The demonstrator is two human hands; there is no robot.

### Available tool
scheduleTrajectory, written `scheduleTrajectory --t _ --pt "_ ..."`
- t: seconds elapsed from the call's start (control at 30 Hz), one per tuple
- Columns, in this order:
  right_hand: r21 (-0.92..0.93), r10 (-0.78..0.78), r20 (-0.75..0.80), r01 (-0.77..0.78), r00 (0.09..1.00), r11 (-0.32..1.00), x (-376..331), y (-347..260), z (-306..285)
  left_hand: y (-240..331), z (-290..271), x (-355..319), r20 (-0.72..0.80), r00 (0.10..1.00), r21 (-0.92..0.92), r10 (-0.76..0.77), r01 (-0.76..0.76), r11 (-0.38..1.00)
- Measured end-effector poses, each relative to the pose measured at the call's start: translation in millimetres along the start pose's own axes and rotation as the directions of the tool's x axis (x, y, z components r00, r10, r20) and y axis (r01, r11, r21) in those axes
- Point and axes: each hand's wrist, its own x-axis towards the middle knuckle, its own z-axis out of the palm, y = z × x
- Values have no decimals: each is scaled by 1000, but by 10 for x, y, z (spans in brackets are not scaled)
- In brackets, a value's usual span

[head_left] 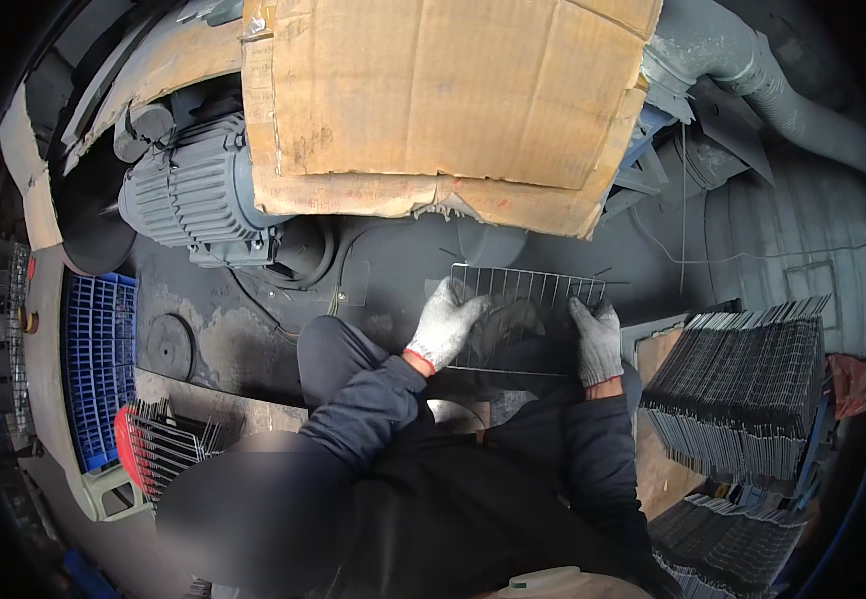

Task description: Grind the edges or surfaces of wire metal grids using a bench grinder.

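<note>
Both my hands wear grey-white knit gloves and hold a rectangular wire grid rack flat in front of me, above my dark trousers. My left hand grips the rack's left edge, fingers over the wires. My right hand grips its right edge. The rack's near edge lies partly hidden behind my hands and knees.
A tall stack of the same wire racks stands at my right, with more racks below it. Other racks sit in a red holder at left. A grey electric motor, a cardboard sheet, a blue crate and a grey duct surround me.
</note>
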Motion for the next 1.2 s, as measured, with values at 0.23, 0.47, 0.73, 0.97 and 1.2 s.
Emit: scheduleTrajectory --t 0.23,0.47,0.73,0.97,1.2 --pt "-341 -47 314 159 948 927 249 758 380 573 -953 -246 -38 908 -286 -417 390 875" --pt "-11 176 87 -176 980 984 -349 -487 -114 759 -184 48 327 837 -371 -439 541 755" --pt "-290 180 141 -133 973 948 -43 -9 488 745 -918 -108 170 849 -406 -501 523 749" --pt "-162 152 176 -124 973 979 -90 -181 192 332 -810 101 462 884 -52 77 -60 997" --pt "-361 -172 -59 140 983 922 -901 -652 -507 769 134 -310 468 848 -430 -250 466 773"
